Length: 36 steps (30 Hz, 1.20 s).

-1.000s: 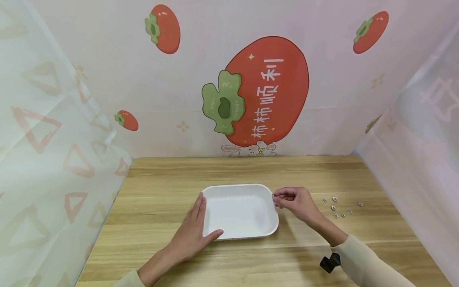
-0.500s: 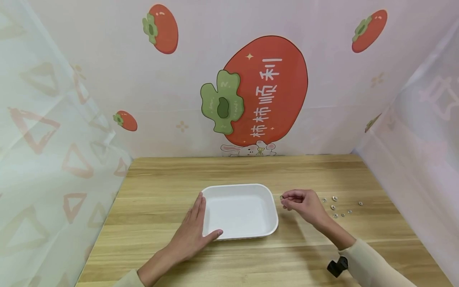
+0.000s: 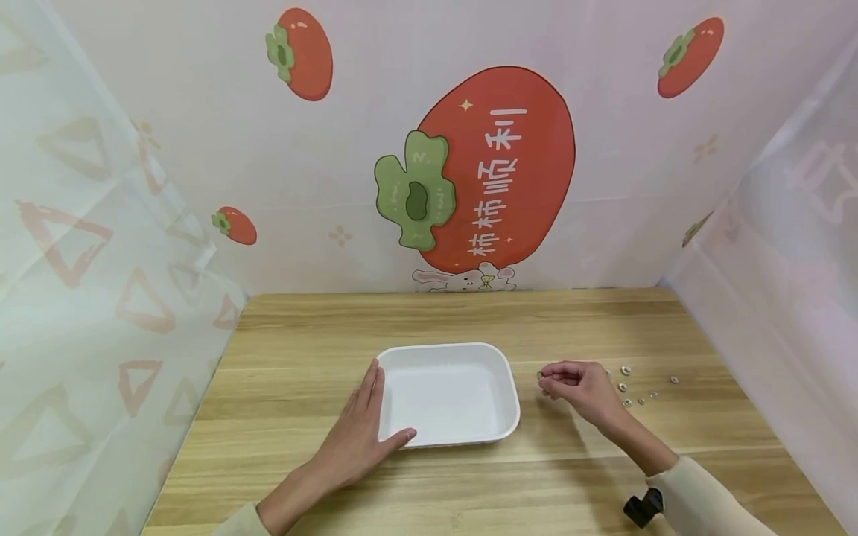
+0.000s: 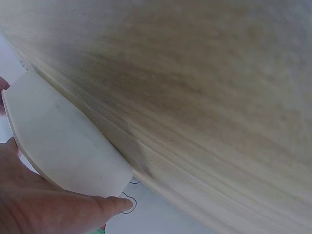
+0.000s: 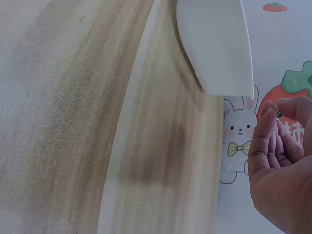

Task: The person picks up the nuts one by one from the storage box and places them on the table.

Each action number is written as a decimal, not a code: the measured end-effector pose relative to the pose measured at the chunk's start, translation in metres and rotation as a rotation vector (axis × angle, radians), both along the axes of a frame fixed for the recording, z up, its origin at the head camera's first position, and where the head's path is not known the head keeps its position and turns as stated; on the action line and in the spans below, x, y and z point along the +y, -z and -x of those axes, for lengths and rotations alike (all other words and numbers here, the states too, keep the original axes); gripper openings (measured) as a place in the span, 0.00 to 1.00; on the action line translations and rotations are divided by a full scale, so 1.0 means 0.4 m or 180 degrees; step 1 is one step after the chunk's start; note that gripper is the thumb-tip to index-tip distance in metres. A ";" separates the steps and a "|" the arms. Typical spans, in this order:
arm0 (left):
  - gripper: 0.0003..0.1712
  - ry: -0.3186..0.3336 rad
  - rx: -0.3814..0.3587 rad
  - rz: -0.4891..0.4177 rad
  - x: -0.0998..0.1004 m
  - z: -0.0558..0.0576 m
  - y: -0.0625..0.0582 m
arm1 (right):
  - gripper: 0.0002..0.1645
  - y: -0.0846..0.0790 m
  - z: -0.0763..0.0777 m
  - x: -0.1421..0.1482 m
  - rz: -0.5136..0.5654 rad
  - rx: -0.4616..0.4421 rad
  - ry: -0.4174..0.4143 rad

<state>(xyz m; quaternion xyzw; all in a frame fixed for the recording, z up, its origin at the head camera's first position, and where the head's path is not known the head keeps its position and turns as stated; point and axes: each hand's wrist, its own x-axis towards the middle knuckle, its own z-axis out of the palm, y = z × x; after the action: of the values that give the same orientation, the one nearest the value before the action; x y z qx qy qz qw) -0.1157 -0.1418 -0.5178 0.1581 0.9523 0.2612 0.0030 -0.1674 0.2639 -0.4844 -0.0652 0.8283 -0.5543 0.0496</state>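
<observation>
A white rectangular tray [image 3: 445, 402] sits on the wooden table. My left hand [image 3: 355, 441] rests along its left side, fingers straight at the left rim and thumb at the front edge. My right hand [image 3: 585, 392] is held above the table, to the right of the tray and apart from it. Between thumb and index finger it pinches a small metal nut [image 5: 279, 115], mostly covered by the fingertips. Right behind this hand, several loose silvery nuts [image 3: 625, 371] of different sizes lie scattered, one partly hidden by the knuckles.
The wooden tabletop [image 3: 322, 320] ends at a pale cloth backdrop [image 3: 302, 171] printed with persimmons and a rabbit. Similar cloth hangs on the left and right sides. A black device [image 3: 643, 508] is strapped at my right sleeve.
My right hand has moved right, from the tray's right rim towards the loose nuts, with the small nut still pinched. Left hand and tray have stayed in place.
</observation>
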 end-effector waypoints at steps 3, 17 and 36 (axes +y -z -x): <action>0.66 -0.0010 0.0019 -0.0010 0.000 -0.001 0.002 | 0.13 0.006 -0.002 0.006 -0.0014 0.0009 0.0020; 0.66 -0.0007 0.0028 -0.0008 0.000 -0.005 0.003 | 0.12 0.030 -0.004 0.042 -0.0152 0.0007 0.0086; 0.67 -0.0009 -0.0045 0.0015 -0.002 -0.003 0.003 | 0.16 0.038 -0.025 0.106 -0.0218 -0.0084 0.0212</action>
<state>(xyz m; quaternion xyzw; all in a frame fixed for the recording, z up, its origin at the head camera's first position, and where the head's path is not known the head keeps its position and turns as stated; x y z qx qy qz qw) -0.1145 -0.1426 -0.5191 0.1548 0.9531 0.2600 0.0098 -0.1574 0.3063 -0.4995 -0.0286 0.8478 -0.5277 0.0443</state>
